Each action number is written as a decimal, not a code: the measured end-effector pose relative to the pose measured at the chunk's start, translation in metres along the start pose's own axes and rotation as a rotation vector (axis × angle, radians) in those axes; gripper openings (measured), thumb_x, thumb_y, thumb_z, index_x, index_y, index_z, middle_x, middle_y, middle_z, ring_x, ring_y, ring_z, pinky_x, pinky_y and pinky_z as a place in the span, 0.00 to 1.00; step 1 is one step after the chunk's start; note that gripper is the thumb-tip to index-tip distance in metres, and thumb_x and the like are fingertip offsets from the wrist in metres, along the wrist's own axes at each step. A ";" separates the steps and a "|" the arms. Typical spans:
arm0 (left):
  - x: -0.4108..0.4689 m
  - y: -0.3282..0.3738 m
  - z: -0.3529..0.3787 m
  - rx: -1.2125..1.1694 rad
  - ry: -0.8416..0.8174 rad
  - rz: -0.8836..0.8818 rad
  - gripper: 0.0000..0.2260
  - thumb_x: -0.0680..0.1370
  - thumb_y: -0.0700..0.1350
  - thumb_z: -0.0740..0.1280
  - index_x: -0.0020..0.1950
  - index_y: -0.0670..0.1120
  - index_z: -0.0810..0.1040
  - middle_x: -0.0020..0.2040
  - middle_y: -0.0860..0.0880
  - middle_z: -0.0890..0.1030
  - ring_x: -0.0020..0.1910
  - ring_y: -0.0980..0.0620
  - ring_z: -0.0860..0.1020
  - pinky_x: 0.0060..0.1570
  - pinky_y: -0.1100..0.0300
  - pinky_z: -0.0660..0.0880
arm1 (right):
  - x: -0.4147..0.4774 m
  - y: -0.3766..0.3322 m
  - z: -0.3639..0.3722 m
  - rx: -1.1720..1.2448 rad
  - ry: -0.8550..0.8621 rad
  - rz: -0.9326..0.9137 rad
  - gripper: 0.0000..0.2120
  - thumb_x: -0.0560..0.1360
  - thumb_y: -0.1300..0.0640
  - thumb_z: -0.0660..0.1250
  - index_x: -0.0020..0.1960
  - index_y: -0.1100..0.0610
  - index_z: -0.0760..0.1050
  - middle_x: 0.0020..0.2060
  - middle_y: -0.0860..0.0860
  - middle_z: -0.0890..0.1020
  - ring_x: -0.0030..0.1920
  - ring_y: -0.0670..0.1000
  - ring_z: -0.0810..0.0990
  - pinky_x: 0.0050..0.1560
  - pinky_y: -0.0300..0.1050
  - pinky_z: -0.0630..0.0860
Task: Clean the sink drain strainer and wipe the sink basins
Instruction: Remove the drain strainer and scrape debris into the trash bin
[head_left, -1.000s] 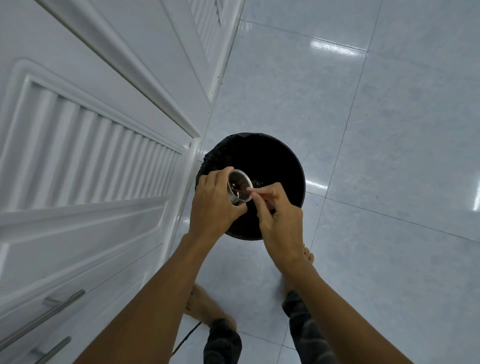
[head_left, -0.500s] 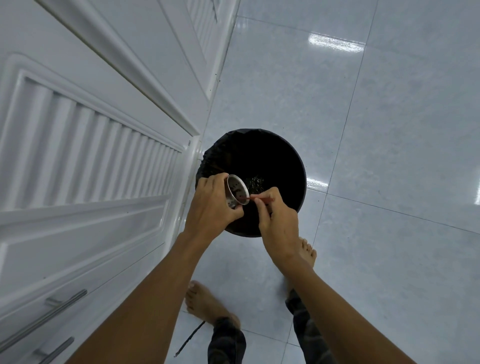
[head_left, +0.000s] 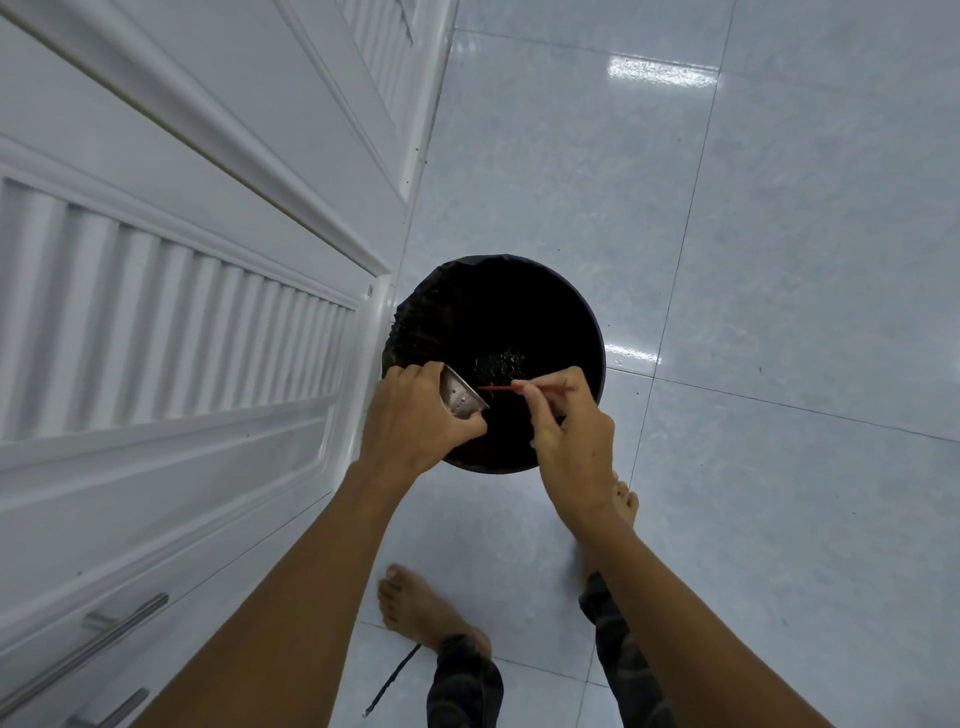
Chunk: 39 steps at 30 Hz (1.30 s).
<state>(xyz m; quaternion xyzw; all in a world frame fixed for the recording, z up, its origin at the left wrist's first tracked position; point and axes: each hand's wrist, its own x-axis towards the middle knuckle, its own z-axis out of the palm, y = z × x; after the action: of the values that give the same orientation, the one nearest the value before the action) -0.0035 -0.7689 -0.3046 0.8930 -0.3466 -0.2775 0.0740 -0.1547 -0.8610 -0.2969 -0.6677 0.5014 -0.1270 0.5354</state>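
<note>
A metal sink drain strainer (head_left: 460, 399) is gripped in my left hand (head_left: 415, 418) over the near left rim of a round black trash bin (head_left: 550, 312). The strainer is tipped on its side, its perforated wall facing me and its mouth turned toward the bin. My right hand (head_left: 569, 431) pinches a thin red stick (head_left: 519, 387) that lies level, its tip just right of the strainer's rim. Dark wet debris (head_left: 498, 364) lies at the bin's bottom.
White louvred cabinet doors (head_left: 171, 322) with metal bar handles (head_left: 104, 634) run along the left, close to the bin. Glossy pale floor tiles (head_left: 753, 260) spread to the right. My bare feet (head_left: 415, 608) stand just behind the bin.
The strainer has tipped further onto its side, so its inside no longer faces me. The red stick's tip has come out of the strainer and sits beside its rim.
</note>
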 end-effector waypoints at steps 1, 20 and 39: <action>0.000 0.002 0.000 0.009 -0.017 0.018 0.30 0.68 0.66 0.73 0.61 0.46 0.78 0.52 0.48 0.82 0.52 0.47 0.78 0.54 0.51 0.79 | 0.000 0.000 0.001 0.010 -0.052 0.001 0.05 0.81 0.56 0.68 0.55 0.56 0.76 0.46 0.46 0.86 0.48 0.42 0.85 0.46 0.47 0.85; 0.018 0.021 -0.007 -0.092 -0.132 -0.041 0.31 0.66 0.66 0.75 0.59 0.45 0.80 0.48 0.49 0.80 0.45 0.50 0.80 0.48 0.55 0.80 | 0.027 -0.005 0.000 -0.143 -0.064 0.060 0.04 0.81 0.54 0.68 0.54 0.54 0.75 0.43 0.45 0.85 0.45 0.43 0.85 0.48 0.41 0.83; -0.008 0.009 -0.005 -0.463 0.065 -0.008 0.31 0.67 0.49 0.82 0.66 0.50 0.74 0.57 0.54 0.79 0.52 0.60 0.79 0.45 0.77 0.73 | 0.022 -0.035 -0.018 0.039 0.003 0.047 0.05 0.81 0.56 0.69 0.53 0.56 0.77 0.43 0.42 0.86 0.47 0.35 0.83 0.49 0.29 0.79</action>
<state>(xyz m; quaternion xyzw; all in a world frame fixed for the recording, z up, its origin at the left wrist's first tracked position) -0.0106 -0.7709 -0.2938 0.8621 -0.2676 -0.3208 0.2868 -0.1382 -0.8920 -0.2683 -0.6451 0.5150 -0.1251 0.5504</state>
